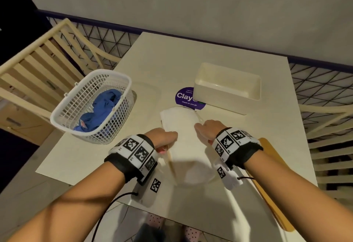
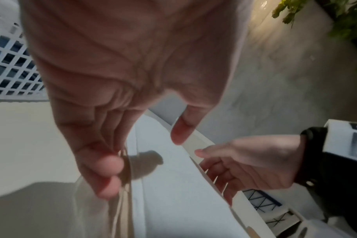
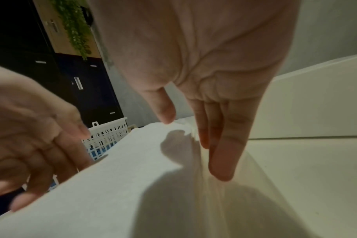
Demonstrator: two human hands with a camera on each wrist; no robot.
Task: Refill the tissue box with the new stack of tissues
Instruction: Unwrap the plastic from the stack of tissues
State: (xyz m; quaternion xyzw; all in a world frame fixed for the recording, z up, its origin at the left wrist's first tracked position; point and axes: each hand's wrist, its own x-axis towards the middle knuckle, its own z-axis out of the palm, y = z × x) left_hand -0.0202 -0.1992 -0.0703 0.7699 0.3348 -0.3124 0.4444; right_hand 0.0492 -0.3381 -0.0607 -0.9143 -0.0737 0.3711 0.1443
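Note:
A thick stack of white tissues [image 1: 183, 127] is in the middle of the table, held between both hands. My left hand [image 1: 166, 136] grips its left side, with the fingers [image 2: 106, 170] down the edge and the thumb over the top. My right hand [image 1: 206, 129] grips the right side the same way, its fingers [image 3: 222, 161] running down the edge. The stack [image 3: 122, 185] looks raised a little off the table. The open cream tissue box [image 1: 219, 96] stands just beyond it to the right, and nothing shows inside.
A white mesh basket [image 1: 114, 73] with blue cloth stands at the left. A flat wooden lid [image 1: 273, 174] lies along the table's right edge. A round purple sticker [image 1: 184, 97] is on the table beside the box. Slatted chairs flank the table.

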